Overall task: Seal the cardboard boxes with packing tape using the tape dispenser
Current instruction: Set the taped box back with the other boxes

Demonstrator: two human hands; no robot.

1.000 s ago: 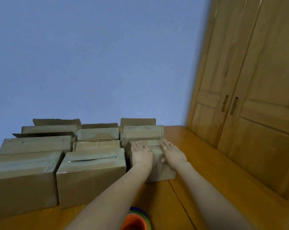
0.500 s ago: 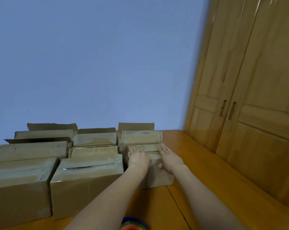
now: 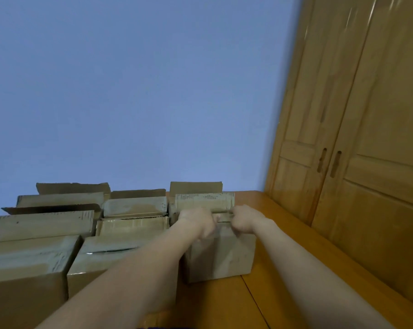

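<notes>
Since a second ago: both of my hands, then flat on top of the small box, have curled over its far top edge, and the orange tape dispenser has dropped out of view below the frame. Item, far left: large closed box [image 3: 27, 264], front row, with more cardboard boxes [image 3: 58, 200] ranked behind it, several with flaps standing up. Item, centre-left: middle box [image 3: 110, 257], top seam gaping in a dark slit, not visibly taped. Item, centre: left hand [image 3: 197, 223], fingers bent over the top of the small box [image 3: 220, 255], grip closed on the flap edge as far as blur allows. Item, right of it: right hand [image 3: 244, 220], likewise curled, just beside the left, neither nearer than the other. Small box stands on the tabletop [image 3: 283, 233] directly under both hands, its long axis running left to right, front face toward me. Judgement: flaps being pressed shut; tape must follow that seam. Item, far right: wooden cabinet doors [image 3: 366, 162].
</notes>
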